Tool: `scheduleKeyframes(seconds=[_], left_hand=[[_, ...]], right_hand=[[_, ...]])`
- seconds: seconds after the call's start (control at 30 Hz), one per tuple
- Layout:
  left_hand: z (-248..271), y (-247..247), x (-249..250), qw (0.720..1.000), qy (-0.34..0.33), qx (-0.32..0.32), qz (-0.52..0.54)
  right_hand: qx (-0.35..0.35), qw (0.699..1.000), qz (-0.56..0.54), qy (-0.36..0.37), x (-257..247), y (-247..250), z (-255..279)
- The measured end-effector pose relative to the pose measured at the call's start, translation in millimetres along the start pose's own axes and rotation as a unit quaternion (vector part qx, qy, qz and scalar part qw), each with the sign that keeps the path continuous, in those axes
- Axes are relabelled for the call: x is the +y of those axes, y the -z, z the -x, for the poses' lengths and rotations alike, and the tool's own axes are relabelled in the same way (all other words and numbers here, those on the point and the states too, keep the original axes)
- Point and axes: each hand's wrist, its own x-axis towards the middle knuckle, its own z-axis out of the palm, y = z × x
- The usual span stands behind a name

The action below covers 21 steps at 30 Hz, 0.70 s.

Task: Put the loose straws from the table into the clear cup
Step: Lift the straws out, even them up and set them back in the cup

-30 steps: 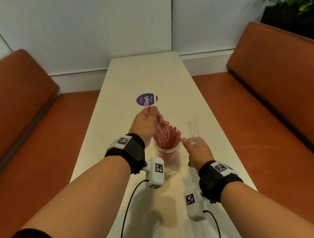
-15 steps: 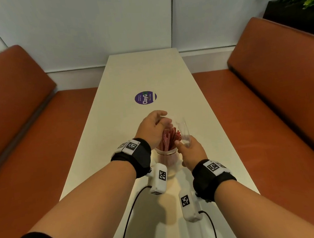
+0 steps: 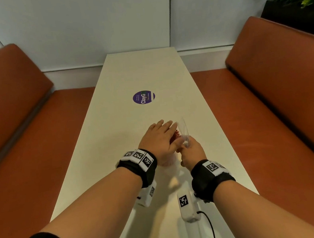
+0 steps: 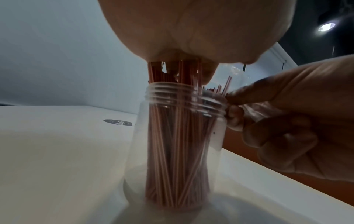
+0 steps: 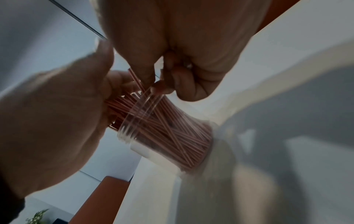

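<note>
While the left hand (image 3: 158, 137) lies flat, fingers straight, palm pressing the red straws' (image 4: 172, 136) tops, they stand directly beneath it in the clear cup (image 4: 138, 136) — the right hand (image 3: 192, 152) beside pinches a clear lid (image 3: 184, 133).

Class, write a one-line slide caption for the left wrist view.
Left hand presses flat on red straws standing in the clear cup; right hand pinches a clear lid alongside.
</note>
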Motion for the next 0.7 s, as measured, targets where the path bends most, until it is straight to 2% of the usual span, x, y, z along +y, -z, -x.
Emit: scheduleKeyframes(seconds=[0.17, 0.27, 0.3, 0.37, 0.43, 0.5, 0.57, 0.6, 0.7], left_hand=[[-3.7, -4.0, 2.4, 1.000, -0.011, 0.007, -0.026], [-0.8, -2.3, 2.7, 1.000, -0.004, 0.003, -0.017], [1.2, 2.0, 2.4, 1.000, 0.000, 0.018, 0.006], [5.9, 15.7, 3.1, 0.991, -0.001, 0.094, 0.090], [13.4, 35.2, 9.7, 0.955, -0.002, 0.192, 0.225], [21.9, 51.9, 17.4, 0.902, 0.025, 0.235, 0.361], [27.7, 63.9, 21.3, 0.863, 0.049, 0.178, 0.470], [30.6, 67.1, 20.5, 0.848, 0.051, 0.147, 0.507], [38.8, 71.1, 8.7, 0.831, 0.063, 0.124, 0.539]], right_hand=[[0.000, 1.000, 0.016, 0.002, -0.2, -0.4, 0.7], [0.030, 0.999, -0.011, -0.002, -6.7, 5.9, 5.6], [0.045, 0.998, -0.045, 0.000, -11.8, 10.4, 9.1], [0.041, 0.990, -0.135, 0.019, -27.3, 20.4, 18.1], [-0.039, 0.978, -0.201, 0.041, -46.2, 29.1, 29.7], [-0.173, 0.956, -0.231, 0.050, -64.3, 32.2, 43.9], [-0.278, 0.931, -0.233, 0.039, -79.0, 29.1, 57.3], [-0.307, 0.924, -0.227, 0.029, -82.8, 26.0, 62.7], [-0.330, 0.929, -0.170, 0.000, -81.6, 14.3, 73.1]])
